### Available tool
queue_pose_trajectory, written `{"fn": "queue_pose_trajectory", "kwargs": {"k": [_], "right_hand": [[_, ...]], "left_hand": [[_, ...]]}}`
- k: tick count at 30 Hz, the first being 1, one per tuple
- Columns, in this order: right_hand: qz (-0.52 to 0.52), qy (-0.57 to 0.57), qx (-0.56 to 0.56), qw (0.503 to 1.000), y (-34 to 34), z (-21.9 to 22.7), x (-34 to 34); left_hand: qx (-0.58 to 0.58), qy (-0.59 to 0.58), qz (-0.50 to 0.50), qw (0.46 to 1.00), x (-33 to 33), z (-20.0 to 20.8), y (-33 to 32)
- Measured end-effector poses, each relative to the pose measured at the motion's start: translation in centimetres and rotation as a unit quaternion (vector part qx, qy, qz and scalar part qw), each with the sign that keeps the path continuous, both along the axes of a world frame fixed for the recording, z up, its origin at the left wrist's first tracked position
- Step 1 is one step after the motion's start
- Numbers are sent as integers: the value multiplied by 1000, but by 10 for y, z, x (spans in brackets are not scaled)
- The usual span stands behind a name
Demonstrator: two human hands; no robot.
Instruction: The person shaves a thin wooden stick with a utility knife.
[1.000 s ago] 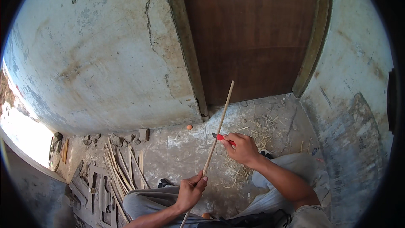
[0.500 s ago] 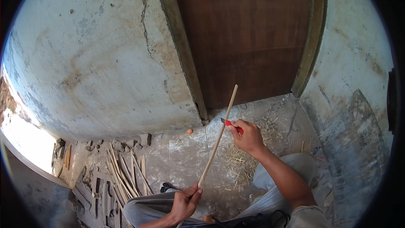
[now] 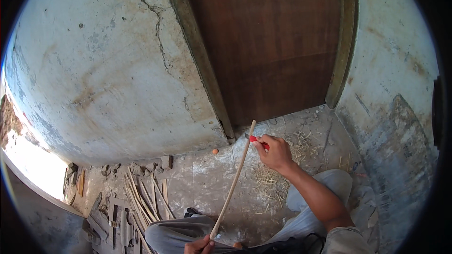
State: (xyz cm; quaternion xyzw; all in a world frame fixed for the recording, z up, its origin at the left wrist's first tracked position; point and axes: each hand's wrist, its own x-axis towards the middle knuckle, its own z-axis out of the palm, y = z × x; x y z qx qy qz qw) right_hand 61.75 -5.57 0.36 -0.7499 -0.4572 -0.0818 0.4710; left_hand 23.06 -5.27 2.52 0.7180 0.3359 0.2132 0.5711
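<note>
Thin stick (image 3: 237,177), middle to bottom of frame — low part gripped by left hand (image 3: 199,246). Red knife (image 3: 253,138) held by right hand (image 3: 275,153), blade near stick's top. Shaving likely being done — steady stick, gentle stroke needed next.

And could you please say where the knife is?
In the head view, the knife is just right of centre, in the right hand, near the top of the stick.
</note>
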Motion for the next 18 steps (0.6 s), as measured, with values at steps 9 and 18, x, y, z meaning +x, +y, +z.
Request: {"fn": "queue_pose_trajectory", "kwargs": {"k": [9,18], "right_hand": [[-4,0,-33,999,7,-14,2],[-80,74,-167,980,6,-33,35]], "left_hand": [[86,54,-14,995,-38,-2,-9],[-32,133,63,989,-93,-19,-21]]}}
